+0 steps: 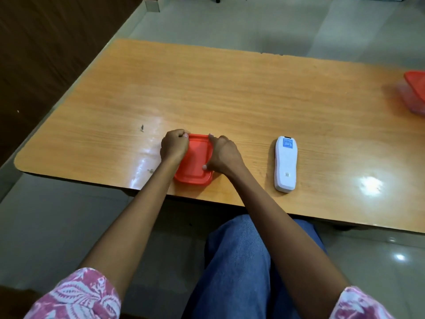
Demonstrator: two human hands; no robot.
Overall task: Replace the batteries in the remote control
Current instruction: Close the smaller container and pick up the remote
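both my hands on the red-lidded box (pixel 195 162) at the table (pixel 230 93) edge: left hand (pixel 174 145) pinching its far-left corner, right hand (pixel 224 155) gripping its right side. white remote (pixel 285 164) face-down, well right.

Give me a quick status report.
Both hands, left and right, gripping red lidded box. Remote face down, untouched. Nothing blocking.

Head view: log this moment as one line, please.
left hand: on red-lidded container far-left corner | right hand: gripping right edge | lid: still on | remote control: face down, untouched | second red container: far right
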